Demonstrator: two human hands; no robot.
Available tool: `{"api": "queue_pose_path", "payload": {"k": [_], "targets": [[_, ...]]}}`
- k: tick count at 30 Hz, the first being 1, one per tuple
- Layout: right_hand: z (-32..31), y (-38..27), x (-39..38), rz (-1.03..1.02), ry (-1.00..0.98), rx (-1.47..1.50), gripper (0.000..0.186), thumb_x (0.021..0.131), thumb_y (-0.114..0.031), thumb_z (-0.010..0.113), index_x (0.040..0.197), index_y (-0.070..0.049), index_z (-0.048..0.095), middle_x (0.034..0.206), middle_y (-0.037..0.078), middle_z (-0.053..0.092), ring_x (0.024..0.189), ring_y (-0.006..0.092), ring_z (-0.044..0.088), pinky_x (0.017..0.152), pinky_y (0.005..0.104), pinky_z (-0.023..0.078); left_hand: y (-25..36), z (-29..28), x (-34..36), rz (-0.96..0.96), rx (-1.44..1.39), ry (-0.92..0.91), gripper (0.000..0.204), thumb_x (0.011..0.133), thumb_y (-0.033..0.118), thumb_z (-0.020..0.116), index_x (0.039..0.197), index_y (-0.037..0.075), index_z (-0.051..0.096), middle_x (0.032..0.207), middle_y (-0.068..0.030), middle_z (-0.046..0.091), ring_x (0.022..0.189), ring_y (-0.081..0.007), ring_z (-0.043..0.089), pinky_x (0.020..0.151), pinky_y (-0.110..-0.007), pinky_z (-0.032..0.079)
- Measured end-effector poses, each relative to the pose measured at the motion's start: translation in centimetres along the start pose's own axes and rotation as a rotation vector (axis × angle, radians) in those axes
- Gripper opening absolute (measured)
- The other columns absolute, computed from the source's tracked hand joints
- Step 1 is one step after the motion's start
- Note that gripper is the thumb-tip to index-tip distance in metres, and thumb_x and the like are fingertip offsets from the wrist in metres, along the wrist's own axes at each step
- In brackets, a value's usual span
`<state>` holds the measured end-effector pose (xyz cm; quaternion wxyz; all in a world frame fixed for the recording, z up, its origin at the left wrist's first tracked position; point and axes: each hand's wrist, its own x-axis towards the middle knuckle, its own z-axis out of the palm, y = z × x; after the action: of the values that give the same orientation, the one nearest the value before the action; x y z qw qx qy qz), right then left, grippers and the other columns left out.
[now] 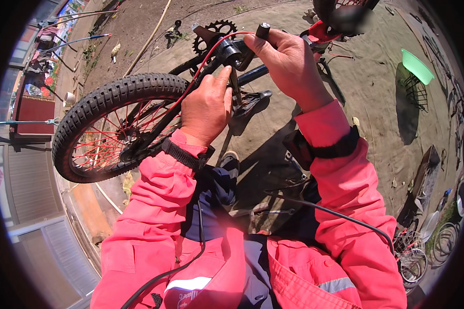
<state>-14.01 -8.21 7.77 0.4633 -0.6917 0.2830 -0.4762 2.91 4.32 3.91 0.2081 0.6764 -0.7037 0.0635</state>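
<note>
A black bicycle frame (251, 75) with a red cable lies across the upper middle, with a toothed chainring (217, 30) and a red-spoked wheel with a knobby tyre (75, 121). My right hand (288, 67) is closed round a short black bar with a silver end (263, 29), beside the bottom bracket (229, 51). My left hand (207, 103) is just below that bracket, index finger extended against it and other fingers curled beside a narrow part I cannot make out. Both forearms are in pink sleeves.
A green basin (417, 66) on a wire rack is at the right, with bike parts and wire baskets (412, 260) lower right. Wrenches (276, 211) lie near my legs. A panelled structure (33, 185) runs along the left. Another red-and-black bike part (319, 31) is at the top.
</note>
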Motion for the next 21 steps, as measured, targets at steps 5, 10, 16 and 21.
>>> {"api": "queue_pose_path", "payload": {"k": [5,10,16,21], "targets": [[-0.4,0.0,-0.1,0.073,-0.051,-0.019,0.033,0.103,-0.033,0.071,0.113,-0.002,0.077,0.083,-0.002,0.065,0.079,0.0047,0.052,0.072,0.0269,0.046,-0.2,-1.7,1.9,0.142,0.212,-0.042,0.043,0.094,0.018,0.067,0.137,0.012,0.063,0.094,-0.0099,0.064,0.07,-0.0313,0.071,0.057,-0.043,0.057],[-0.8,-0.1,-0.1,0.102,-0.073,-0.066,0.035,0.105,-0.034,0.07,0.116,-0.002,0.078,0.093,-0.004,0.073,0.086,0.0029,0.057,0.079,0.0245,0.048,-0.3,-2.7,2.5,0.17,0.29,-0.083,0.044,0.091,0.015,0.067,0.134,0.012,0.064,0.093,-0.0097,0.066,0.071,-0.0313,0.072,0.058,-0.042,0.058],[-0.2,0.4,0.0,-0.019,0.02,-0.027,0.034,0.099,-0.035,0.073,0.104,-0.002,0.077,0.061,0.004,0.053,0.059,0.0089,0.044,0.055,0.0335,0.042,-0.4,-3.1,2.7,0.191,0.298,-0.081,0.043,0.09,0.015,0.067,0.133,0.012,0.065,0.094,-0.0104,0.066,0.072,-0.0312,0.072,0.06,-0.043,0.059],[0.1,0.6,-0.1,-0.006,0.032,0.018,0.033,0.099,-0.034,0.073,0.104,-0.001,0.077,0.062,0.004,0.055,0.061,0.0082,0.044,0.056,0.0332,0.043,-0.4,-2.6,2.1,0.082,0.21,-0.139,0.041,0.093,0.018,0.07,0.134,0.013,0.065,0.098,-0.0099,0.066,0.079,-0.0338,0.071,0.065,-0.043,0.058]]}}
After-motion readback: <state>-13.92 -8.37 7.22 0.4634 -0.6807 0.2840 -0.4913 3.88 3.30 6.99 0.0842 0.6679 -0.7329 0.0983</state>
